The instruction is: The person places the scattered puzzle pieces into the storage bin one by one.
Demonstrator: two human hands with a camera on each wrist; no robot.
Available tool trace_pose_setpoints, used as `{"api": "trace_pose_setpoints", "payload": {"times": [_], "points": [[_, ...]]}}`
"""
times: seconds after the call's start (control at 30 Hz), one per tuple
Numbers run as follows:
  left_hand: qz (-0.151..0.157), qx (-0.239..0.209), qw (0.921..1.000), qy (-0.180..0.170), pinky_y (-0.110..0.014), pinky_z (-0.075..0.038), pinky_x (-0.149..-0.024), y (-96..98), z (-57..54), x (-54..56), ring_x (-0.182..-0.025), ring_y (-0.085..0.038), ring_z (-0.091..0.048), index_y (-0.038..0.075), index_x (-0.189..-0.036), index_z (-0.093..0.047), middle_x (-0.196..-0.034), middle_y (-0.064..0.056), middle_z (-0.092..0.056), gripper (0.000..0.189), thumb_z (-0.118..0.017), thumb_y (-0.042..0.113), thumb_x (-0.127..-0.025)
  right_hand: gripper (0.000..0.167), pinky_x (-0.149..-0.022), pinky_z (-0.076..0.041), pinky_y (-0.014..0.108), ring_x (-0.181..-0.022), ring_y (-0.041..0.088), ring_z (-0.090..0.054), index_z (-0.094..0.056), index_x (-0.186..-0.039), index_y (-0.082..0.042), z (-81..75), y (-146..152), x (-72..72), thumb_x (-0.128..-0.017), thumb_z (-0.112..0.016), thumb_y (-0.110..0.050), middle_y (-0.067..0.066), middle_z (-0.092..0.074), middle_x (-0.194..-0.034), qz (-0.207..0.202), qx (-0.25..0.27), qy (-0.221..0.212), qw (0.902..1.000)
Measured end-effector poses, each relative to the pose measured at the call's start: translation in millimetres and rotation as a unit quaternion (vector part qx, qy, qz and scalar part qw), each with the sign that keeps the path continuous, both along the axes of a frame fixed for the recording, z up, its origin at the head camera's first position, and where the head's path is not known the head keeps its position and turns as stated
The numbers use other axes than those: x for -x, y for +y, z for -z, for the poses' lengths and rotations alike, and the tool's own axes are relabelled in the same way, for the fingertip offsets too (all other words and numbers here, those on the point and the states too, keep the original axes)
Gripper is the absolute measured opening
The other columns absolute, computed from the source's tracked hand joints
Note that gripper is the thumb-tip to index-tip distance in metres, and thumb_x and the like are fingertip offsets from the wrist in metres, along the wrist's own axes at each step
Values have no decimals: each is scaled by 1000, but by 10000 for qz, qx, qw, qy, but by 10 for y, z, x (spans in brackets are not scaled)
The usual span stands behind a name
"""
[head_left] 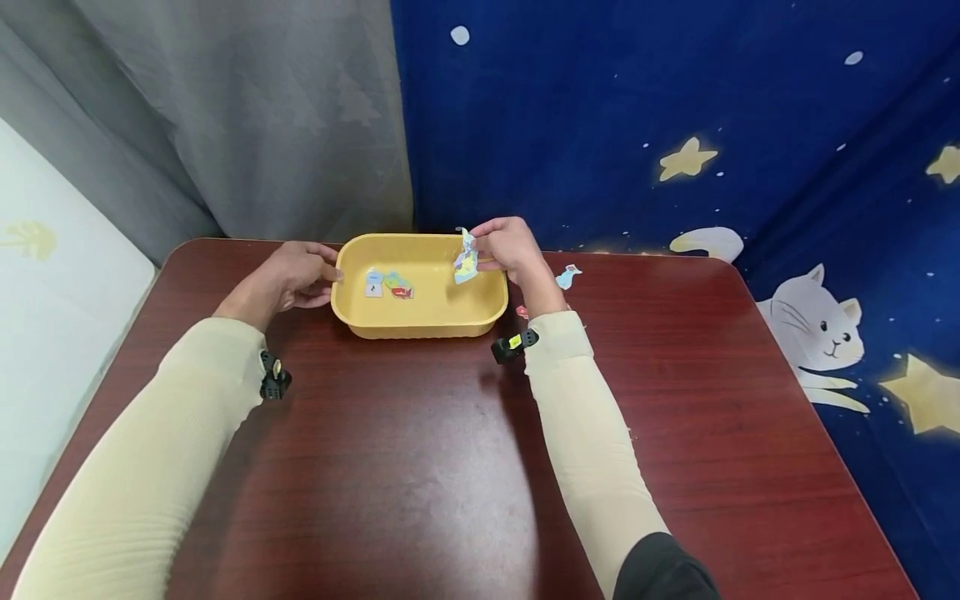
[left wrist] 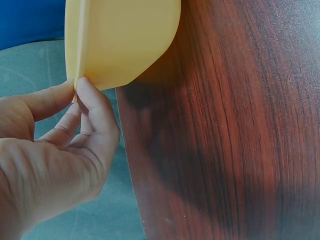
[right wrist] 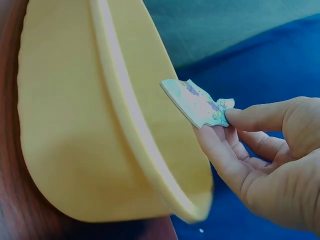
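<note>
A yellow plastic basin [head_left: 420, 330] stands near the far edge of the table. At its left end my left hand [head_left: 298, 273] pinches the rim between thumb and fingers, as the left wrist view also shows. My right hand [head_left: 512, 248] holds a pale, colourfully printed puzzle piece [right wrist: 197, 102] between thumb and fingers, above the right end of the basin. Inside the basin, toward the left, lie a pale blue and white piece [head_left: 374, 284] and some green, yellow and red pieces [head_left: 399, 286] close together.
Right of the basin, a light blue piece [head_left: 567, 277] and a red piece [head_left: 522, 312] lie on the dark red wooden table [head_left: 390, 467], partly beside my right wrist. A grey curtain [head_left: 300, 125] and a blue star-patterned curtain [head_left: 570, 125] hang behind the far edge.
</note>
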State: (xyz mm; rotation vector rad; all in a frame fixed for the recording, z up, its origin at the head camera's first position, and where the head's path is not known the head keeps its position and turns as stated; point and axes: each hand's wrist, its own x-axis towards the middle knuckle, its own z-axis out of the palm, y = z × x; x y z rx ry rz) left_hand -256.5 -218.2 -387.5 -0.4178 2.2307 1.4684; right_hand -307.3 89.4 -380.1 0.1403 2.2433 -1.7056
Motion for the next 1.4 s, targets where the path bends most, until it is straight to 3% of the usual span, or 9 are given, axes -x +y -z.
{"api": "trace_pose_setpoints", "payload": {"times": [0.27, 0.57, 0.9, 1.17, 1.3, 1.4], "points": [[29, 2, 10000, -1, -31, -58, -69, 1, -14, 11, -64, -14, -58, 4, -136, -44, -87, -5, -54, 42, -57, 11, -97, 15, -79, -58, 34, -87, 18, -64, -70, -105, -6, 28, -169, 39, -92, -63, -6, 7, -64, -114, -303, -572, 48, 9979], [18, -14, 10000, 2, -29, -57, -66, -7, -4, -2, -64, -14, -57, 4, -137, -44, -89, -6, -53, 42, -56, 10, -97, 15, -80, -58, 36, -77, 17, -61, -71, -104, -7, 88, -377, 88, -91, -64, -4, 7, -64, -97, -731, -790, 3, 9942], [2, -13, 10000, 0, -29, -58, -67, -3, 13, 13, -64, -14, -57, 4, -137, -44, -92, -7, -52, 43, -57, 10, -97, 29, -86, -56, 39, -85, 21, -60, -71, -110, -2, 191, -537, 138, -89, -53, 8, 8, -60, -95, -823, -850, -357, 9923], [-2, -38, 10000, 0, -28, -57, -65, 9, -6, 0, -64, -13, -57, 5, -137, -44, -87, -5, -54, 43, -58, 11, -97, 31, -80, -58, 35, -86, 20, -63, -73, -107, -5, 330, -683, 158, -87, -55, 9, 6, -66, -116, -825, -1437, -86, 9861], [-18, -15, 10000, -35, -29, -57, -66, 11, -7, -14, -64, -13, -58, 6, -136, -45, -88, -5, -55, 41, -58, 11, -97, 32, -67, -57, 27, -71, 14, -58, -74, -107, -7, 371, -754, 150, -86, -55, 9, 2, -67, -114, -900, -1858, -11, 9785], [-25, 9, 10000, -32, -29, -57, -67, 8, -7, -18, -65, -13, -59, 6, -136, -45, -90, -6, -55, 41, -58, 11, -97, 29, -59, -54, 22, -68, 12, -57, -74, -107, -8, 387, -788, 146, -88, -56, 5, 3, -68, -111, -917, -2001, -49, 9755]]}}
